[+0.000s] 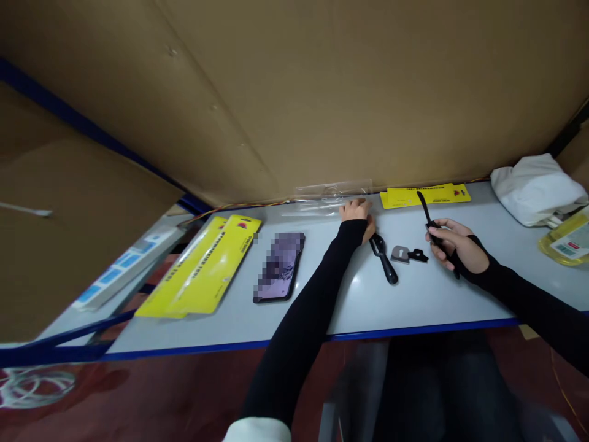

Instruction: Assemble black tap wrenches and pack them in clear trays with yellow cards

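Observation:
My right hand (453,245) is wrapped round a slim black tool (426,210) with a curved tip, held upright above the table. Farther left, my left hand (356,213) reaches to the back of the table beside clear plastic packaging (317,199); its fingers are bent, and what they touch is hard to make out. A black-handled tool (387,264) lies just in front of that hand. Between my hands rest a grey metal blade piece (400,254) and a small black part (418,255).
Yellow printed packages (211,270) and a phone (278,267) lie on the left. More yellow cards (427,195) are at the back. A white bag (536,187) and a bottle of yellow liquid (568,239) stand right. A power strip (124,267) is far left.

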The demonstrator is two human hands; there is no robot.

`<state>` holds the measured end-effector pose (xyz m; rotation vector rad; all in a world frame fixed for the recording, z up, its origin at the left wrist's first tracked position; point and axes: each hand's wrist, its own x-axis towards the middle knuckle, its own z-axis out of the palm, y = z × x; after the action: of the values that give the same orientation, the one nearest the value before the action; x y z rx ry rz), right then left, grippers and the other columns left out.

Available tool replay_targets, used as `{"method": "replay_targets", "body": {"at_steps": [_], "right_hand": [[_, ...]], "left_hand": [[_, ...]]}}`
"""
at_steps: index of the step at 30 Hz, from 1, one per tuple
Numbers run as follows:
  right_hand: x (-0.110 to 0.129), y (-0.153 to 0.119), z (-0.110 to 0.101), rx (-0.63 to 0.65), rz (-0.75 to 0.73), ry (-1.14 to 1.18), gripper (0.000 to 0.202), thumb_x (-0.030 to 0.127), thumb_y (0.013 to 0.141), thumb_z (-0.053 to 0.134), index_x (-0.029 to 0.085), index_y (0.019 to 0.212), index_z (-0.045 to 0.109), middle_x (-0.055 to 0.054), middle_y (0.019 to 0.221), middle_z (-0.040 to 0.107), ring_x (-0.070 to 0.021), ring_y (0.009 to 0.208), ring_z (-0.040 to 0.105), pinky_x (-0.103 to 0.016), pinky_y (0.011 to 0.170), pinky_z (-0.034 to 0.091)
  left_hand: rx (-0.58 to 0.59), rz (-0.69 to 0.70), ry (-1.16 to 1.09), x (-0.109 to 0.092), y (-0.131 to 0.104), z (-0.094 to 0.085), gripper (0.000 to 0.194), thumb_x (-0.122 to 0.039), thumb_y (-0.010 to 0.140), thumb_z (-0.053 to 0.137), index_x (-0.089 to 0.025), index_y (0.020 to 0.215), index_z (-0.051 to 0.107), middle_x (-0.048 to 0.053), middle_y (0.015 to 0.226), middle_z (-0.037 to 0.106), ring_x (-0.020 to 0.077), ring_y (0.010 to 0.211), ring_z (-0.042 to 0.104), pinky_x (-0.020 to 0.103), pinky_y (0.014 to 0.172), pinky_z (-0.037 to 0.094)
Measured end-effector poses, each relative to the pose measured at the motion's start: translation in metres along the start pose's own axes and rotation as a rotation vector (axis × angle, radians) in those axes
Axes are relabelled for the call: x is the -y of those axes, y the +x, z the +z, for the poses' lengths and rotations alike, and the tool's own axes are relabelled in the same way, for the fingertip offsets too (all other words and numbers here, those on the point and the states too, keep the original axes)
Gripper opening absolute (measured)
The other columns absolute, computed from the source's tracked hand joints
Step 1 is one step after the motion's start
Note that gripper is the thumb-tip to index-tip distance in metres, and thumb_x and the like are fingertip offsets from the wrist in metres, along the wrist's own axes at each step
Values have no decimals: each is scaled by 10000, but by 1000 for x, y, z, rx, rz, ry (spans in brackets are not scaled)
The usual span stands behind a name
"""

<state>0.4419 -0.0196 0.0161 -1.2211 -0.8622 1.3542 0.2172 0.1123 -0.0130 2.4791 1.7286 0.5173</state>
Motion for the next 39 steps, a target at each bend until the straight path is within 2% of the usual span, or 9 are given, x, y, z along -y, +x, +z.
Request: {"method": "replay_targets", "body": {"at_steps": [7,10,16,20,26,28,31,35,39], "right_hand": [[4,0,0,-14,34,-55,483,391,648,926,221,885,541,-2,724,674,-83,386,472,-192,241,304],[3,0,1,-16,49,-71,485,375,653,925,224,895,533,-5,732,678,-83,388,473,-192,242,302],[-1,2,-1,-22,51,-57,449,349,705,907,235,910,524,-24,762,694,-87,386,466,-201,238,304],[-1,5,-3,-36,54,-9,438,419,714,919,231,872,556,-41,796,698,-98,420,495,-206,233,316],[3,11,-12,-23,-4,26,539,695,752,826,206,779,599,-33,632,629,-136,430,539,-230,252,315],[6,10,-13,0,4,-5,587,699,677,881,200,798,598,-7,560,602,-121,387,507,-231,269,325],[10,8,-12,-19,1,-65,738,647,486,992,207,896,563,15,547,631,-101,319,454,-220,251,278],[9,3,-7,-60,-86,-149,812,582,488,1009,249,983,458,7,607,713,-99,267,422,-212,239,274],[7,-3,-2,-7,-211,-202,769,518,567,995,267,1012,420,10,650,743,-89,256,411,-205,237,291]], "left_hand": [[63,-160,103,10,6,-17,686,-193,780,671,-301,1454,601,117,1484,606,360,1365,510,509,1089,374],[88,-189,124,19,7,-20,646,-150,742,664,-321,1364,669,110,1370,692,370,1310,535,541,1071,367],[-74,-71,17,22,4,-30,492,-122,777,587,-295,1188,795,89,1233,764,362,1242,552,592,1093,315],[-189,81,-156,-5,-11,-33,469,-161,845,586,-363,1214,792,61,1277,750,361,1297,513,613,1107,281],[35,516,-568,-85,-63,-21,321,-339,1011,517,-370,1117,819,80,1241,770,320,1331,574,538,1097,351],[48,573,-691,-99,-74,-18,333,-364,1024,498,-341,1055,829,97,1202,779,316,1281,613,510,1072,400],[-52,615,-755,-96,-79,-22,311,-279,973,526,-320,1027,830,103,1207,769,314,1243,618,493,1054,453],[-239,435,-660,-74,-73,-31,379,-189,815,649,-286,1155,786,107,1411,660,366,1361,512,509,1019,517],[-278,-119,-950,-67,-60,-26,536,-298,865,683,-251,1395,616,153,1404,619,348,1265,611,459,876,615]]}}
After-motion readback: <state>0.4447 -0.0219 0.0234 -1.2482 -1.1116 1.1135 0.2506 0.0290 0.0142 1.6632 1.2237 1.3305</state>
